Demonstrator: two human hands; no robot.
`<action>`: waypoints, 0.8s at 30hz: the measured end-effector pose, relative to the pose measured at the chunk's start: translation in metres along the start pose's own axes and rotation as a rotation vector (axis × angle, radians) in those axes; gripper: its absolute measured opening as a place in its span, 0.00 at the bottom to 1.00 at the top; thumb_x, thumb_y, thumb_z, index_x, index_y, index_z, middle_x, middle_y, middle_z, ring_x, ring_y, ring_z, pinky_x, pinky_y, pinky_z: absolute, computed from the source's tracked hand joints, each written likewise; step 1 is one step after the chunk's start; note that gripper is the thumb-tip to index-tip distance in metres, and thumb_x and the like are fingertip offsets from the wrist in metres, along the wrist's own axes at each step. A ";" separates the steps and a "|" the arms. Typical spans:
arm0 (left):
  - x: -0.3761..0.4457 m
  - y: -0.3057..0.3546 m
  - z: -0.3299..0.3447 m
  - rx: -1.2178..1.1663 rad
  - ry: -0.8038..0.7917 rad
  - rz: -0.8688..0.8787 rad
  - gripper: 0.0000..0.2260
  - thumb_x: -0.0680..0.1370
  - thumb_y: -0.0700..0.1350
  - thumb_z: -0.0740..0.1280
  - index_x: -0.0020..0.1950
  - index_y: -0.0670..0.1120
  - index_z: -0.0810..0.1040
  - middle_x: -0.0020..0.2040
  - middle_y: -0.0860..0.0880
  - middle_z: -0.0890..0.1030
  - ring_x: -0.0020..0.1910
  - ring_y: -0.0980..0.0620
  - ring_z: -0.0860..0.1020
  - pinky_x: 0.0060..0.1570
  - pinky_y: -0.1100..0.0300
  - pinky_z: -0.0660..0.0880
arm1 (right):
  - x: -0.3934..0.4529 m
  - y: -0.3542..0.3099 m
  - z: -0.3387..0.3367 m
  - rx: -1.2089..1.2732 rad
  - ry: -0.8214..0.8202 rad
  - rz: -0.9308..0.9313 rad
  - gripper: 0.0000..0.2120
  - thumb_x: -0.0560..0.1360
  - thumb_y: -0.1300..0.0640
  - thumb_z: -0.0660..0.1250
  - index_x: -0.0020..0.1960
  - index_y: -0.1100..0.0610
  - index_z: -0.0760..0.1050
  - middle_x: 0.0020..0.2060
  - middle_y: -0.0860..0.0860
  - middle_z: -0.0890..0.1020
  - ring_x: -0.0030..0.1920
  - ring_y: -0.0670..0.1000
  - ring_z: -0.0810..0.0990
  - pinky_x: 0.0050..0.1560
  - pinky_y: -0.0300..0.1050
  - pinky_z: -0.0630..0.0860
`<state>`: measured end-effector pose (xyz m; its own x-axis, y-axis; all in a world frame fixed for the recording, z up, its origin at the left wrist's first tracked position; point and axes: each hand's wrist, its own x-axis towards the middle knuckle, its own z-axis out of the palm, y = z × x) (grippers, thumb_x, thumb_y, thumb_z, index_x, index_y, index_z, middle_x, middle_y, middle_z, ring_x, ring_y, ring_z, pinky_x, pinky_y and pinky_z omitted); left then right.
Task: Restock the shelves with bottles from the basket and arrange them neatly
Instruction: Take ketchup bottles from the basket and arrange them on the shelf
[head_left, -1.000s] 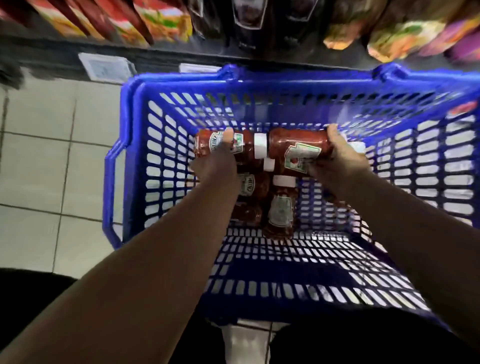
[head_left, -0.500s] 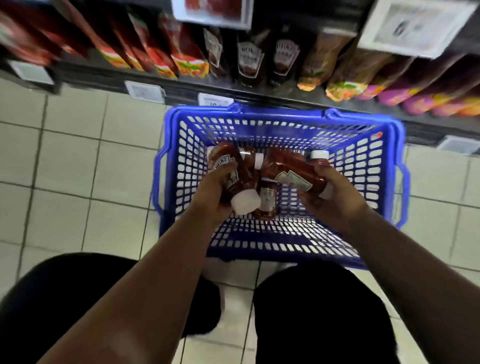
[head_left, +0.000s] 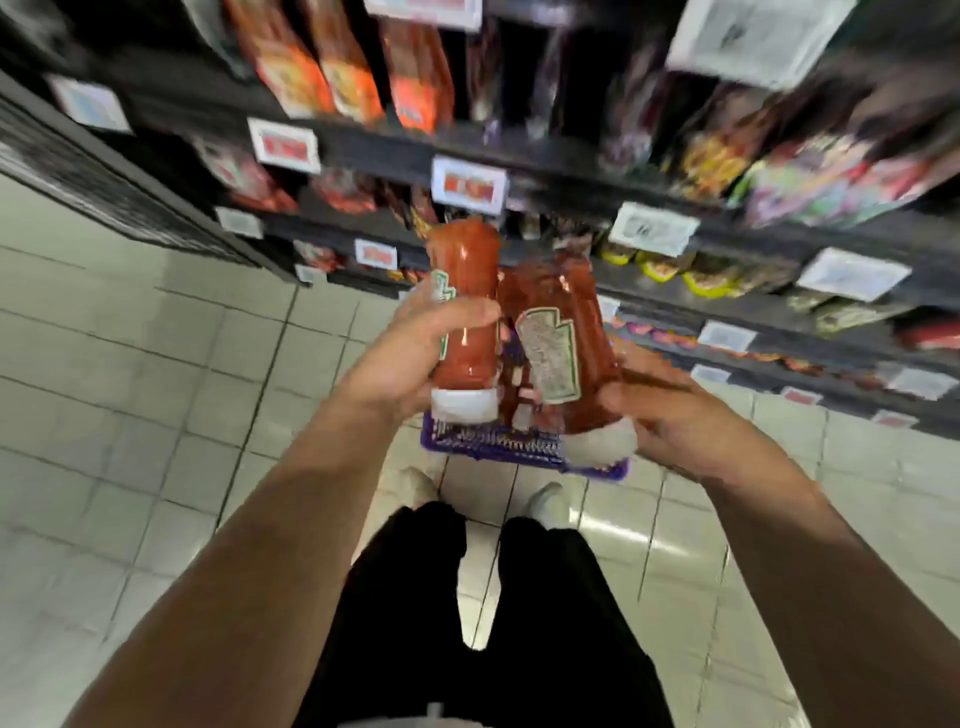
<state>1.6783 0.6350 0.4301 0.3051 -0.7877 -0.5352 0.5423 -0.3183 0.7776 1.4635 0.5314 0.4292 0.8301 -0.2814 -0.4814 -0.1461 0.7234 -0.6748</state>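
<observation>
My left hand (head_left: 410, 353) grips a red ketchup bottle (head_left: 465, 291) with its white cap pointing down toward me. My right hand (head_left: 675, 415) holds a second red ketchup bottle (head_left: 566, 353), label facing up, white cap low at the right. Both bottles are raised side by side, almost touching, in front of the shelves. The blue basket (head_left: 498, 447) stands on the floor below them; only its near rim shows, the rest is hidden behind the bottles and hands.
Dark shelves (head_left: 571, 150) with white price tags run across the top, filled with orange and multicoloured pouches and dark bottles. Pale floor tiles (head_left: 130, 389) spread to the left. My black-trousered legs (head_left: 493, 597) and white shoes stand just behind the basket.
Both hands have lifted their bottles out of the basket and up toward the shelves. The view has risen and tilted up, so the basket looks small and far below.
</observation>
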 end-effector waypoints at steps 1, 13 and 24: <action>-0.013 0.025 0.013 0.025 -0.005 0.041 0.29 0.61 0.43 0.76 0.60 0.38 0.76 0.46 0.38 0.80 0.43 0.42 0.79 0.50 0.45 0.77 | -0.012 -0.021 0.018 -0.046 -0.064 -0.014 0.27 0.66 0.68 0.70 0.66 0.65 0.76 0.55 0.63 0.84 0.55 0.63 0.83 0.63 0.60 0.78; -0.110 0.224 0.092 0.331 0.139 0.712 0.28 0.60 0.51 0.81 0.58 0.58 0.79 0.48 0.55 0.85 0.47 0.55 0.83 0.45 0.58 0.80 | -0.106 -0.211 0.127 -0.498 0.214 -0.520 0.28 0.62 0.49 0.80 0.56 0.63 0.80 0.47 0.62 0.86 0.48 0.65 0.85 0.52 0.63 0.80; -0.088 0.368 0.098 0.435 0.103 1.057 0.30 0.59 0.56 0.85 0.57 0.62 0.78 0.52 0.52 0.85 0.52 0.51 0.85 0.49 0.55 0.82 | -0.087 -0.345 0.156 -0.755 0.547 -0.893 0.24 0.63 0.49 0.79 0.55 0.55 0.80 0.47 0.55 0.87 0.50 0.57 0.86 0.53 0.57 0.81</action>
<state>1.7747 0.5351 0.7957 0.5204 -0.7290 0.4447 -0.3342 0.3054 0.8917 1.5252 0.4052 0.7912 0.4963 -0.8303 0.2536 -0.0732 -0.3311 -0.9407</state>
